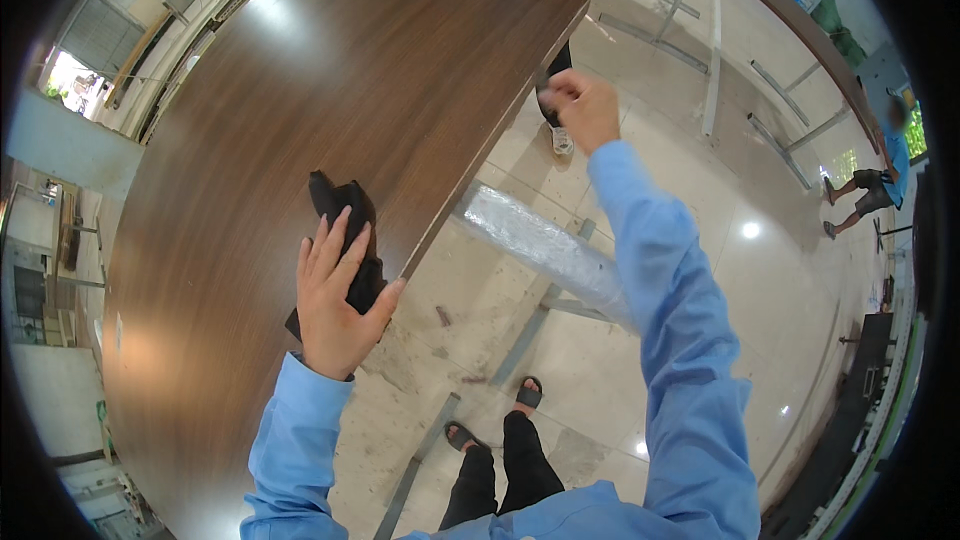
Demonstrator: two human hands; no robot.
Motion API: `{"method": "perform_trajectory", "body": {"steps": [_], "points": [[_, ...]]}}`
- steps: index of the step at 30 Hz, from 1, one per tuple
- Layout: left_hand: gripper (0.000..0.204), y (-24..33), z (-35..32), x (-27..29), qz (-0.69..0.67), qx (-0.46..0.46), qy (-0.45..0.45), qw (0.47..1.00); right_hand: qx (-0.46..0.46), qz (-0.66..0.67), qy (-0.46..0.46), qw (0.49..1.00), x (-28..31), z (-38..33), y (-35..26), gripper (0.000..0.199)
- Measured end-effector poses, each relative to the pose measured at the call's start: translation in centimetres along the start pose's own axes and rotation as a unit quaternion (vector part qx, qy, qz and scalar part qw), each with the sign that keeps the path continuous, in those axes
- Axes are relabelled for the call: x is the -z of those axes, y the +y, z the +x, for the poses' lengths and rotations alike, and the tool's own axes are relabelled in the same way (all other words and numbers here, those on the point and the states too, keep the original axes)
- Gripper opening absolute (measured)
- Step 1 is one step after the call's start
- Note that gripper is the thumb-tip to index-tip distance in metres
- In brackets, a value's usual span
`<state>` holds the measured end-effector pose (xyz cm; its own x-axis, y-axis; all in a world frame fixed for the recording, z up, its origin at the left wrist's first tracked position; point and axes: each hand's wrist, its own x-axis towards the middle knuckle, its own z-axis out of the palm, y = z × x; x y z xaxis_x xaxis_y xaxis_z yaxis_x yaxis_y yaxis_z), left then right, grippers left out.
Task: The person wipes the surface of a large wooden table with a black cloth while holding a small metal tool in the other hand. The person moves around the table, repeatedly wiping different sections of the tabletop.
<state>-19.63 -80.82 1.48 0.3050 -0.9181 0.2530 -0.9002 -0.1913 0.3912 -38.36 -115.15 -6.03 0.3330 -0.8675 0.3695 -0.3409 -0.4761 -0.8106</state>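
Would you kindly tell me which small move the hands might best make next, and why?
Perhaps slide the black cloth a little along the brown tabletop with the left hand: its fingers already lie spread over the cloth near the tabletop's edge, while the right hand is raised, apart from the cloth.

From my head, I look steeply down through a wide fisheye, close above my hands (336,318) and counter (220,190).

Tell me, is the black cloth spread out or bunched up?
Bunched up: the black cloth lies in a narrow, creased heap beneath the left hand on the brown tabletop.
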Motion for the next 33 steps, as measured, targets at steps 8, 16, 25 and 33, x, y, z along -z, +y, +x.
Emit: {"method": "perform_trajectory", "body": {"steps": [8,16,25,33], "points": [[0.053,2.0,3.9,-1.6,0.025,-0.046,-0.008,0.999,-0.172,0.021,0.152,0.973,1.0,-0.7,2.3,0.012],[0.036,3.9,12.1,-9.2,0.021,-0.055,0.095,0.994,-0.058,-0.067,0.116,0.989,-0.4,-1.0,1.1,0.011],[0.05,0.4,-9.3,3.5,0.103,0.026,0.028,0.994,0.198,-0.144,0.061,0.968,-2.4,-5.5,-4.7,0.005],[0.052,-0.7,-12.9,3.6,0.116,0.046,0.027,0.992,0.071,0.026,0.129,0.989,-3.7,-10.9,-9.4,0.007]]}}
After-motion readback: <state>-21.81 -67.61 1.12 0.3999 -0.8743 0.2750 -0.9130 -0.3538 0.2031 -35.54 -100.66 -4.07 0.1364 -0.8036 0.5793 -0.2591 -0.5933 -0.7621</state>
